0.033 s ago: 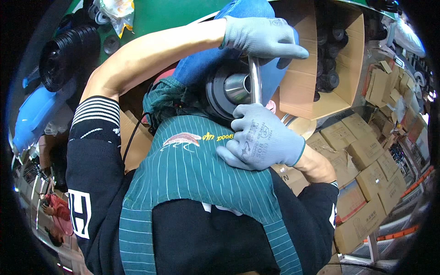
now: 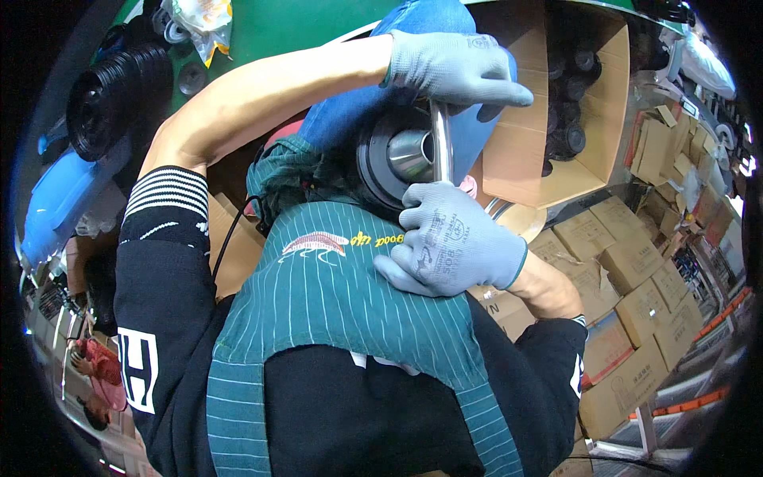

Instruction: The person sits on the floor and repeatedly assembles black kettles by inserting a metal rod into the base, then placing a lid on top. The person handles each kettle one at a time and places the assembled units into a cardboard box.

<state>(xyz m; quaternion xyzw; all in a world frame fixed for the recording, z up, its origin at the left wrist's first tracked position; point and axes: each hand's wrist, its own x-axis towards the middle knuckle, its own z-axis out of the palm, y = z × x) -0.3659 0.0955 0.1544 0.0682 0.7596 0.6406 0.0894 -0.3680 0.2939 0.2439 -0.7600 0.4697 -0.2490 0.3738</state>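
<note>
A shiny metal tube runs between my two grey-gloved hands. Its far end is inside my left hand, whose fingers curl round it with one finger pointing right. My right hand is closed on the near end, close to my apron. Just left of the tube is a tapered metal cup with its mouth toward the tube, set on a round black base. Whether the cup touches the tube I cannot tell. My knee in blue jeans lies behind them.
An open cardboard box with black round parts stands at the far right. Stacked cartons fill the right side. Black round pieces are stacked at the left, by a green table. Another person is at the far left.
</note>
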